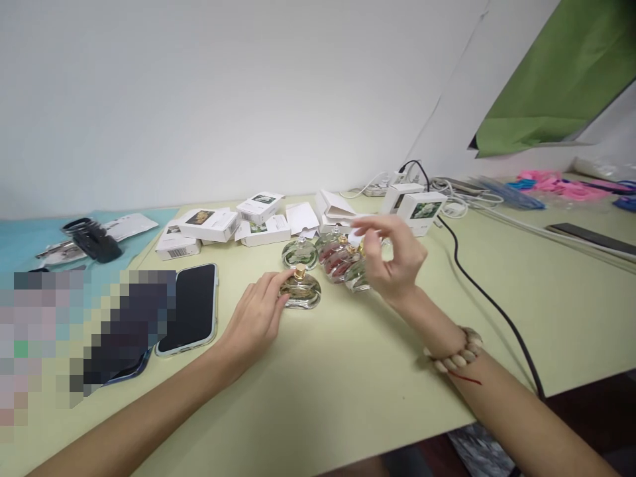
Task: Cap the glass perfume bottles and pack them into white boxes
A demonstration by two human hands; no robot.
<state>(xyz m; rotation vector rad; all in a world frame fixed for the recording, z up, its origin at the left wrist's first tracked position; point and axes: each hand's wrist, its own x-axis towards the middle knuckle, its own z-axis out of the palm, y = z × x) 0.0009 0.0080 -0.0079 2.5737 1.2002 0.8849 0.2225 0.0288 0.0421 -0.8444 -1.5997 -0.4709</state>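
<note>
My left hand [256, 301] is closed on the left side of a flat oval glass perfume bottle [303, 295] with a gold neck, which stands on the table. Directly behind it stands a similar bottle [299, 254] with green showing through the glass. Over a cluster of more bottles, red-tinted [336, 263] and green-tinted [358, 277], my right hand [396, 255] is raised with its fingers curled in. Something small and whitish shows at those fingertips, too unclear to name. This hand hides part of the cluster.
Small white boxes [209, 225] lie along the wall, and two boxes [422, 211] stand upright at right. A phone [189, 308] lies left of my left hand. A black cable [484, 298] crosses the right side, and a black cup-like object [92, 240] lies far left.
</note>
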